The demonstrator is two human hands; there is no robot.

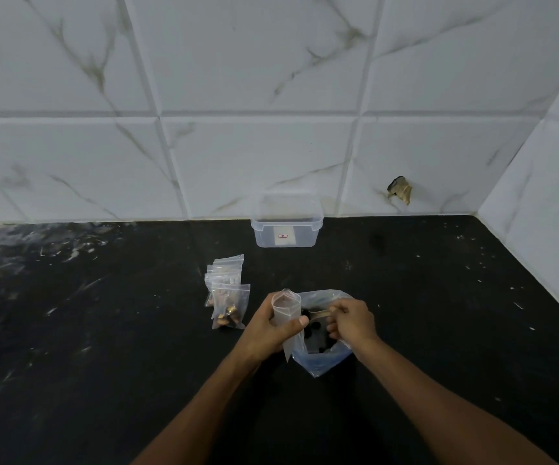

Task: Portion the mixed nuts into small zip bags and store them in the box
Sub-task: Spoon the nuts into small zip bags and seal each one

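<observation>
Left hand (273, 325) pinches the limp zip bag (286, 313) open; right hand (350, 322) grips a spoon (318, 313). Flimsy film, so hold near the mouth.

Black stone countertop (422, 297), white flecks and smears, meets the marble-look tiled wall at the back.

Landmark: clear rectangular plastic box (286, 226) with a small red-and-white label, on the counter against the wall, no lid on it. In front of the box and a little left: a cluster of small clear zip bags (227, 292) with brown nuts inside, overlapping each other. In front of the box and slightly right: a larger clear bluish plastic bag (321, 359), open at the top, dark contents inside.
</observation>
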